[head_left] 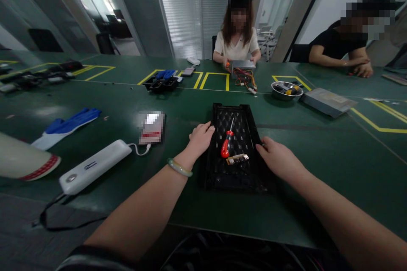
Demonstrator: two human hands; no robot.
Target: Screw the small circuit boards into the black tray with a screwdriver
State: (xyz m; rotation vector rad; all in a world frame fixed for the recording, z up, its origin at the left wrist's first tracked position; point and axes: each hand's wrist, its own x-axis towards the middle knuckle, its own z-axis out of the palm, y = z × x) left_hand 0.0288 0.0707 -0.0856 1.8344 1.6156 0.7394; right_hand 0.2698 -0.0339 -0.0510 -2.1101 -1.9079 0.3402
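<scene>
The black tray [221,170] lies on the green table [187,106] directly before the wearer, its long sides running away from the body. The left hand [201,139] is at its left wall, fingers close together and bent at the rim; whether they grip underneath I cannot tell. The right hand [280,156] pinches its right wall between thumb and fingers.

Inside the tray, a red-and-black screwdriver [227,145] lies with its shaft pointing to the far end, and a small circuit board [238,159] lies just nearer the wearer; both cover part of the floor.

Left of the tray are a pixelated phone-like device [152,128], a white cable [140,151] joining it to a long white device [95,167], then a blue-and-white glove [68,126] and a pale cylinder [25,159] with a red band. Beyond the tray to the right stand a metal bowl [286,96] of tools and a grey metal panel [329,100]; beyond it to the left, a dark divided container [161,85] with something blue on top. Straight beyond it, a person [237,46] holds a metal box [243,64] trailing coloured wires [247,79].

The tray is shallow and oblong, with raised walls and a floor patterned in small, shiny, diagonal marks.
</scene>
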